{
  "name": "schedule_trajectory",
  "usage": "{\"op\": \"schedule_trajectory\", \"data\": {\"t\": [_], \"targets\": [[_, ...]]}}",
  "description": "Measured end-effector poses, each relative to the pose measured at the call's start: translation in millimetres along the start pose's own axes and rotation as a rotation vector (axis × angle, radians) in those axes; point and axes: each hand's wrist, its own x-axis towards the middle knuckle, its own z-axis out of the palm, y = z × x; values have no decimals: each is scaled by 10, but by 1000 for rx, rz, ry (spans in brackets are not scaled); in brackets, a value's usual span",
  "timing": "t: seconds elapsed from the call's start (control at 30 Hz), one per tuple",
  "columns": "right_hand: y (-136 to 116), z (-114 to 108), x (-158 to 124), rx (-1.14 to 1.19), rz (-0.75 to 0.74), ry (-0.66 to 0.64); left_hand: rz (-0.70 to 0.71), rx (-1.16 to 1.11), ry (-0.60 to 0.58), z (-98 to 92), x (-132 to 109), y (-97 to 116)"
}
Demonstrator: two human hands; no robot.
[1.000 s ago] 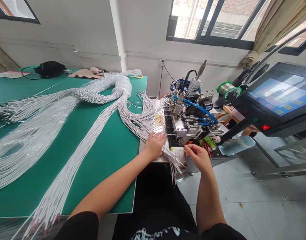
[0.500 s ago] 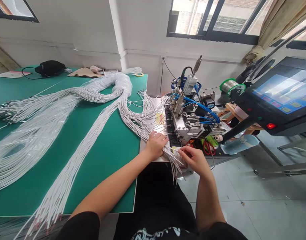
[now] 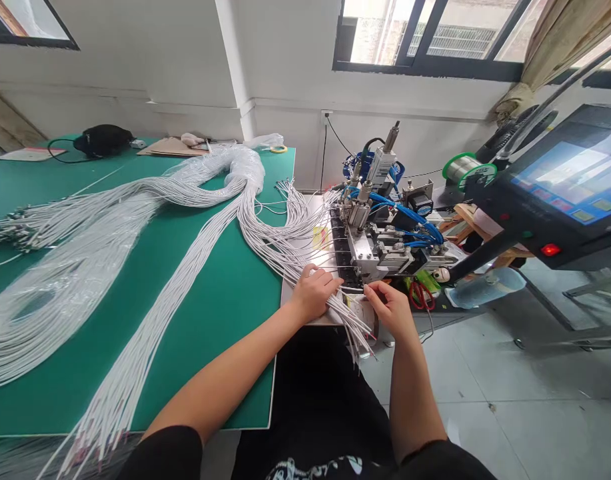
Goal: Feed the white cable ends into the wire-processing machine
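A bundle of white cables (image 3: 268, 248) runs over the table edge to the front of a soldering-type machine (image 3: 370, 227) with metal cylinders and blue air tubes. My left hand (image 3: 312, 293) is closed round the bundle near its loose ends (image 3: 355, 323), which hang past the edge. Pinched in the fingertips of my right hand (image 3: 389, 303) is the end of a single white cable, held at the near end of the machine's black slotted holder (image 3: 344, 250). Several cables lie across that holder, side by side.
On the green table (image 3: 225, 293) lie plastic-wrapped cable coils (image 3: 85, 287) and another loose cable bundle (image 3: 180, 267). A control screen (image 3: 575, 180) juts in at right. Below the machine are red-handled scissors (image 3: 421, 295); a solder spool (image 3: 469, 171) stands behind.
My right hand has moved slightly up towards the machine, bringing the single cable's end to the holder. My left hand stays on the bundle. The view has shifted a little.
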Motion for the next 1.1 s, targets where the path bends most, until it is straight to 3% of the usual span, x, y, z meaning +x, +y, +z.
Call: {"op": "schedule_trajectory", "data": {"t": [0.2, 0.47, 0.8, 1.1], "targets": [[24, 40, 29, 10, -12, 41, 0, 2, 58, -49, 14, 12], [83, 17, 40, 49, 62, 139, -135, 29, 138, -54, 11, 35], [113, -36, 48, 144, 90, 30, -1, -7, 101, -56, 25, -9], [140, 111, 103, 338, 27, 85, 97, 1, 57, -15, -13, -60]]}}
